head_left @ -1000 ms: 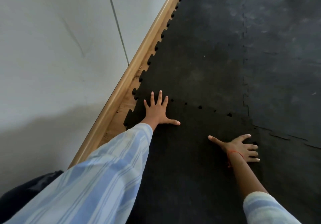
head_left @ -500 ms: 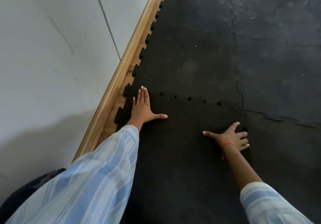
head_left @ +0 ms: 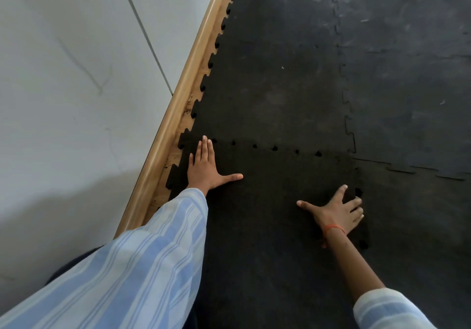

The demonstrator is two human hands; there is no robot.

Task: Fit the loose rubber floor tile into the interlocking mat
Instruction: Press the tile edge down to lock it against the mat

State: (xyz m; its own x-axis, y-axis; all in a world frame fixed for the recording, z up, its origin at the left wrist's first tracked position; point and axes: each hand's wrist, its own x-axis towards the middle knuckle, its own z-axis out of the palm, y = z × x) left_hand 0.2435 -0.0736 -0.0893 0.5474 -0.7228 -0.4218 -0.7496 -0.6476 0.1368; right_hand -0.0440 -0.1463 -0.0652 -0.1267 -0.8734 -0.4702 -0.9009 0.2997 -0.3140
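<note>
mat point(head_left: 293, 86): black rubber, interlocking tiles, fills the floor from centre to right, runs to the far edge; puzzle-tooth seams visible between tiles.
wall point(head_left: 63, 86): white, left side, one thin vertical joint line; dark shape at the far top edge, cannot tell what it is.
loose tile point(head_left: 267, 226): black rubber, near centre, lying flat on the floor; far edge meets the mat's seam with several small dark gaps along the teeth, so not fully seated; right edge also shows open notches beside the neighbouring tile; left teeth stick out over the wood strip.
baseboard point(head_left: 175, 114): light wood, runs diagonally from near left to far centre, between wall and mat; thin band of wood floor shows beside it through the mat's tooth gaps.
left sleeve point(head_left: 122, 272): blue-and-white striped, loose, covers the arm to the wrist.
right sleeve point(head_left: 387, 311): same stripes, pushed up, bare forearm showing.
left hand point(head_left: 204, 168): palm flat on the tile's far left corner, four fingers together pointing far, thumb wide to the right; grips nothing.
right hand point(head_left: 336, 211): palm down at the tile's right edge, fingers spread wide, tips by the notches; grips nothing.
wrist thread point(head_left: 334, 228): orange-red, on the right wrist.
</note>
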